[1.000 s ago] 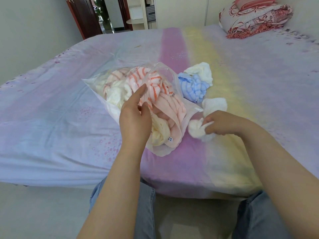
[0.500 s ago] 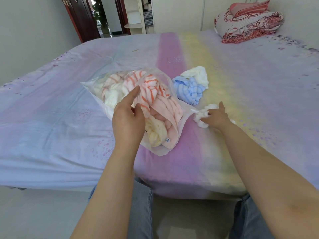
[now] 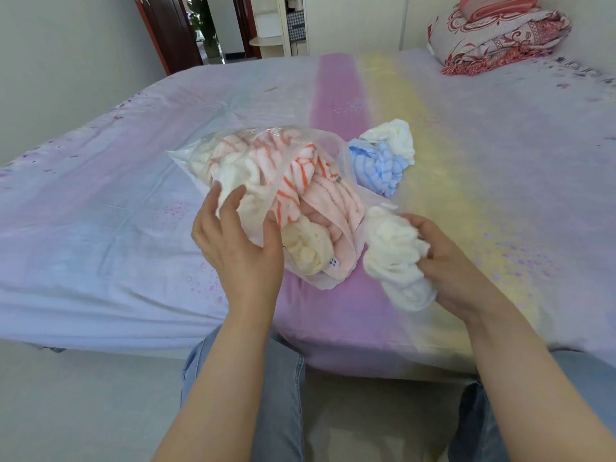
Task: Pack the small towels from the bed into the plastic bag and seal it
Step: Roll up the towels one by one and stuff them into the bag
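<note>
A clear plastic bag (image 3: 328,141) lies on the bed, its mouth facing me, stuffed with orange-striped, pink and cream towels. My left hand (image 3: 240,248) grips the bag's near left edge at the mouth. My right hand (image 3: 453,265) clutches a bunched white towel (image 3: 396,258) just right of the bag's mouth, touching its edge. Behind the bag, a blue striped towel (image 3: 378,168) and another white towel (image 3: 393,138) rest on the bedsheet.
The bed (image 3: 100,228) has a pastel purple, pink and yellow sheet. Folded red-patterned bedding (image 3: 500,31) sits at the far right corner. A doorway (image 3: 213,25) opens beyond the bed. My knees in jeans (image 3: 280,395) press against the bed's front edge.
My right hand picked the white towel up off the sheet and brought it to the bag's mouth. My left hand shifted its hold on the bag's edge.
</note>
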